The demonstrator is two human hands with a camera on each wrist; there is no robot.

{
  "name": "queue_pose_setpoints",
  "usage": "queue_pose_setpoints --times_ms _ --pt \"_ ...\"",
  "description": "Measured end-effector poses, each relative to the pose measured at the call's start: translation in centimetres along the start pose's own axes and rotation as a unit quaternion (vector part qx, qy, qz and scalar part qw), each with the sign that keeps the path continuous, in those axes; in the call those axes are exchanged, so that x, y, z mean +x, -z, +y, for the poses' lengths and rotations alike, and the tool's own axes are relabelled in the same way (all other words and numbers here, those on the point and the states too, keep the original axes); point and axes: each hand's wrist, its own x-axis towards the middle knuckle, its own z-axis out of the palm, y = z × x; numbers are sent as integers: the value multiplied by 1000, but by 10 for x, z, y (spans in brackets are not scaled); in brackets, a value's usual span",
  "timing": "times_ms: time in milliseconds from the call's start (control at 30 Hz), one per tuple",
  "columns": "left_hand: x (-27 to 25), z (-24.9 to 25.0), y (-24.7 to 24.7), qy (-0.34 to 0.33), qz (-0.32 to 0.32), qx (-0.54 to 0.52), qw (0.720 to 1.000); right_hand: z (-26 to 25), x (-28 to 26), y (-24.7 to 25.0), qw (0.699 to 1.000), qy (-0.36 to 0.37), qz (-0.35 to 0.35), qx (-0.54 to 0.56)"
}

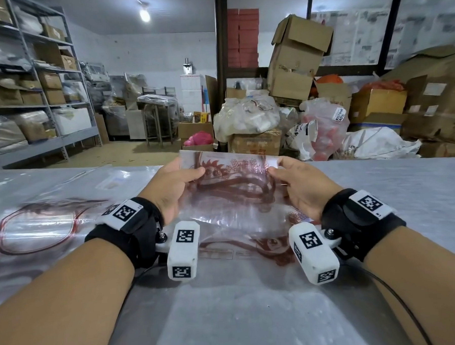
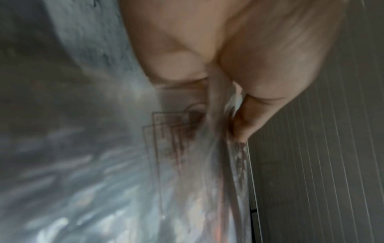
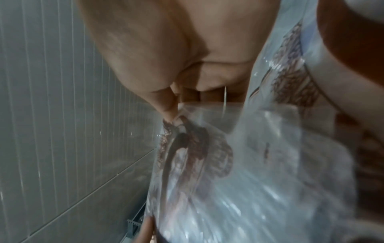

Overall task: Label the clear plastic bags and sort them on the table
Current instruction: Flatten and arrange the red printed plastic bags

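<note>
In the head view, the left hand [image 1: 169,187] and right hand [image 1: 299,187] each pinched a side of a clear plastic bag [image 1: 232,188] printed in red-brown, raised at its far edge above the steel table [image 1: 255,316] while its lower part trailed onto another printed bag [image 1: 34,224] lying flat to the left. The left wrist view, blurred, showed the thumb [image 2: 255,106] clamping the film. The right wrist view showed fingertips [image 3: 168,108] nipping the bag's edge; doing this step well probably called for even tension on both sides so the film stayed flat for a label.

Cardboard boxes [image 1: 298,54], metal shelving [image 1: 36,84]
</note>
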Motion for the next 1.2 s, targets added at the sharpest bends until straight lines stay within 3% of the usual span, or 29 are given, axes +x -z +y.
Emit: queue_pose_setpoints --times_ms 267,400,567,833,1033,1100,1200 --pt "-1 9 0 -29 -39 39 998 -3 2 -6 999 13 11 41" --pt "1 25 -7 -34 -24 37 998 -8 0 -6 997 36 7 72" --pt "0 56 -1 -44 -16 121 992 -17 -6 -15 995 40 12 89" --pt "-49 107 87 -70 16 179 981 -71 -21 -87 990 79 -108 40" --pt "-87 128 165 -67 86 212 971 -76 -3 -178 983 140 -108 41" --pt "-94 119 192 -30 132 252 958 -62 4 -207 986 112 -120 25" --pt "-101 91 227 75 175 381 905 -30 6 -238 983 -18 -182 34"
